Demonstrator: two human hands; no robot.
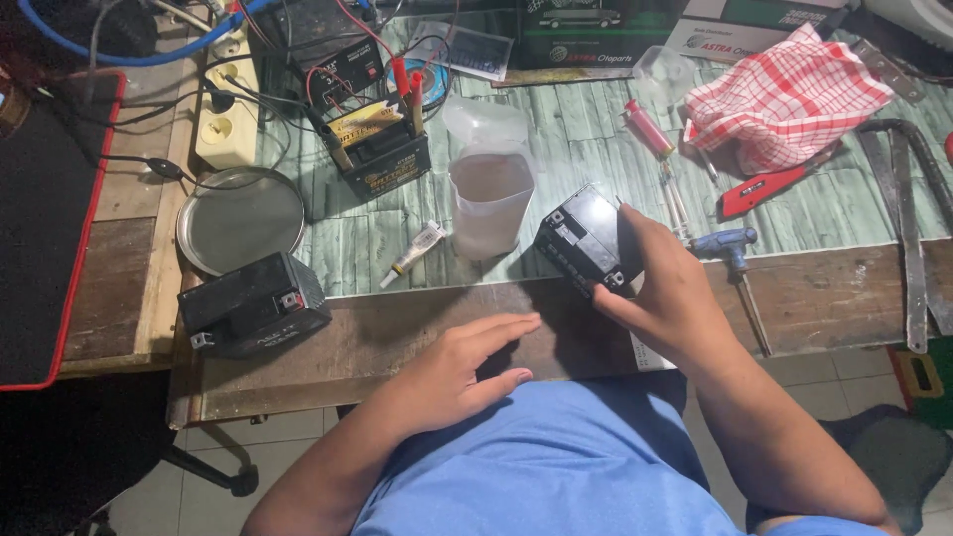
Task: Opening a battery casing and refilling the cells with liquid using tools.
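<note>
My right hand (673, 298) grips a small black battery (581, 238) and holds it tilted just above the front of the workbench. My left hand (465, 369) rests flat on the wooden bench edge (328, 347), fingers together and pointing right, holding nothing. A translucent plastic measuring jug (489, 199) stands just left of the held battery. A second black battery (253, 306) sits at the left front of the bench. A third battery (382, 151) stands further back with red and black clip leads on its terminals.
A round metal lid (238, 218) and a small glue tube (412, 253) lie left of the jug. A blue-handled T-wrench (735, 260), a red knife (764, 187), a pink screwdriver (650, 131) and a red checked cloth (784, 94) are at the right. A power strip (226, 109) sits at back left.
</note>
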